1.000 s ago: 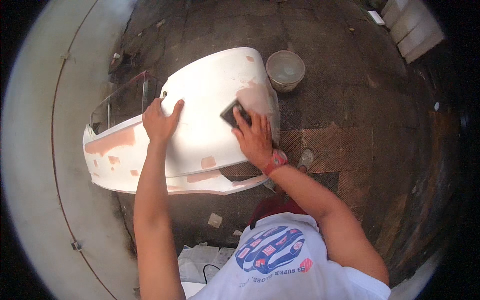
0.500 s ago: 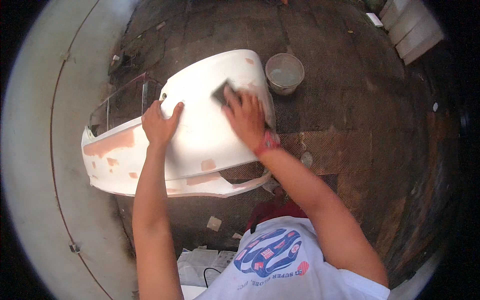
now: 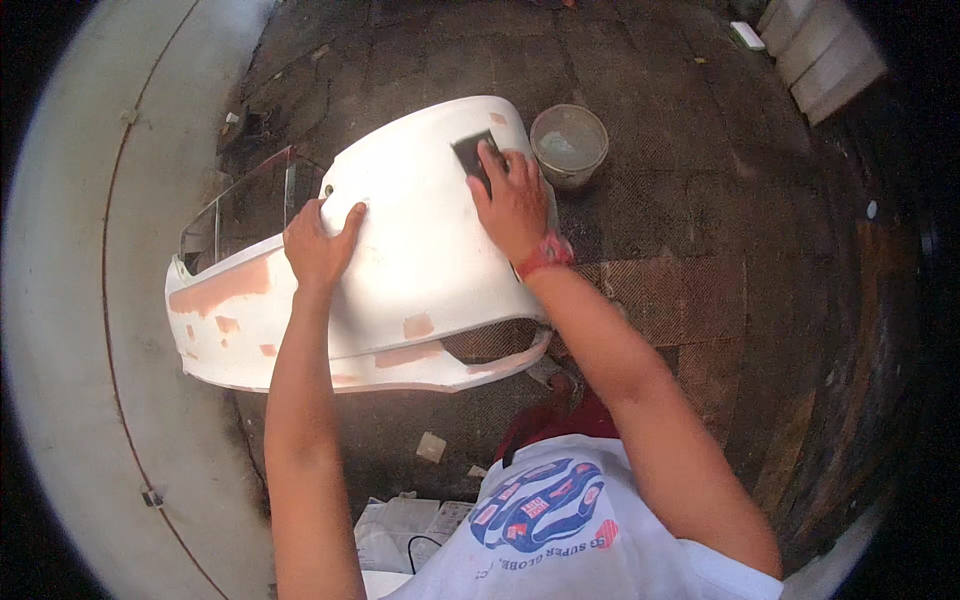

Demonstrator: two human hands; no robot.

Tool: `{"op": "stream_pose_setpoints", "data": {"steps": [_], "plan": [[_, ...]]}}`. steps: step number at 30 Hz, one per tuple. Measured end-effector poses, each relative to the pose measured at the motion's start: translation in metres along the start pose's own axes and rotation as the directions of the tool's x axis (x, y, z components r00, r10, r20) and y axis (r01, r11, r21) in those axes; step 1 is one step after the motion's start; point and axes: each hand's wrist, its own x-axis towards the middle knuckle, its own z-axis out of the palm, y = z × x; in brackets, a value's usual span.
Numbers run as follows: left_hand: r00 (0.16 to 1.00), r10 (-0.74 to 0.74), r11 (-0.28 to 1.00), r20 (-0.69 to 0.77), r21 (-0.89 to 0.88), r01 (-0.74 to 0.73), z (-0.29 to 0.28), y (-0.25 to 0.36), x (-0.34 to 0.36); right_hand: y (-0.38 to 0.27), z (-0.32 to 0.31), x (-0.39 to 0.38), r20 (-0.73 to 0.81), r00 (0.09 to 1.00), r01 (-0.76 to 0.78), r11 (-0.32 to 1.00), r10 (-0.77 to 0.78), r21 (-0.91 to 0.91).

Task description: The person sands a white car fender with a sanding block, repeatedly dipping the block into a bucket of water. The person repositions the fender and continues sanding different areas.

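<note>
Presently, our right hand (image 3: 513,212) grips dark pad (image 3: 469,157) to its forward-left.
Left hand (image 3: 318,250) spread, farther left on white panel (image 3: 410,255).

Right hand (image 3: 515,215) farther up panel (image 3: 410,260)

The right grip (image 3: 513,210) lies over a dark pad (image 3: 474,160), fingers spread, against a white panel (image 3: 420,250). A red wristband (image 3: 548,254) sits just behind this grip. The left grip (image 3: 320,245) rests at the panel's edge, thumb out. Brownish patches (image 3: 222,287) mark the panel left of the left grip. Beyond and right of the right grip, a bucket (image 3: 570,180) stands on the floor (image 3: 680,180). Far left of both grips, a cord (image 3: 106,270) crosses a pale wall (image 3: 70,250).
</note>
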Motion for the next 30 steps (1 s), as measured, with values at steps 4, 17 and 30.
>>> {"op": "stream_pose_setpoints", "data": {"steps": [4,17,30], "plan": [[0.999,0.023,0.998,-0.038,0.055,-0.021,-0.002,-0.009,-0.007,-0.016,0.001,-0.059,0.033,0.997,0.072,0.996,-0.070,-0.052],[1.000,-0.006,0.999,-0.024,0.050,0.007,-0.004,-0.002,-0.009,0.002,-0.010,-0.085,0.003,0.999,0.034,0.999,-0.034,0.017],[0.999,-0.007,1.000,-0.045,0.009,0.007,0.003,-0.009,-0.009,0.030,-0.009,-0.102,0.030,0.996,-0.094,0.982,0.090,0.167]]}}
